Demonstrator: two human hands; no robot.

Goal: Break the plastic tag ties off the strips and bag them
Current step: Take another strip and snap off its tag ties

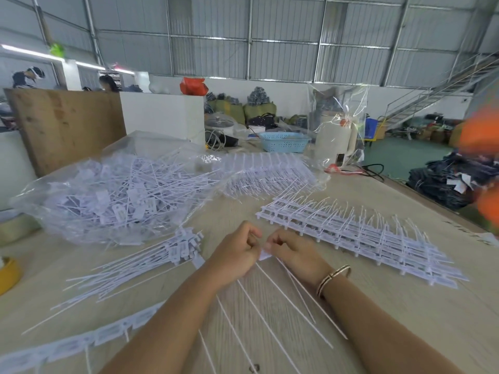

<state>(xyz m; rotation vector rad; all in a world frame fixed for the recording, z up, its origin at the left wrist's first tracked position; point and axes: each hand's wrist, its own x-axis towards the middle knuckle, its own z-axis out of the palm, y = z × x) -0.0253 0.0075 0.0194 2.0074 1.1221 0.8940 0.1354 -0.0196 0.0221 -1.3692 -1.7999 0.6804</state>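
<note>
You are holding both hands together over the middle of the wooden table. Your left hand is curling its fingers around the head end of a strip of tag ties, and your right hand, with a bracelet at its wrist, is pinching one white tag on that same strip between thumb and fingertips. The two hands are touching at the tag, and the long white tails of the strip are fanning back toward you, toward six o'clock, between your forearms.

At ten o'clock from your hands a clear plastic bag is lying open, heaped with loose ties. At nine o'clock a small pile of separated ties is lying on the table just beside your left hand. At two to three o'clock a stack of unbroken strips is waiting, and another stack in plastic is lying at twelve o'clock. An emptied strip is running across at seven o'clock. A blue basket is sitting farther away at twelve.
</note>
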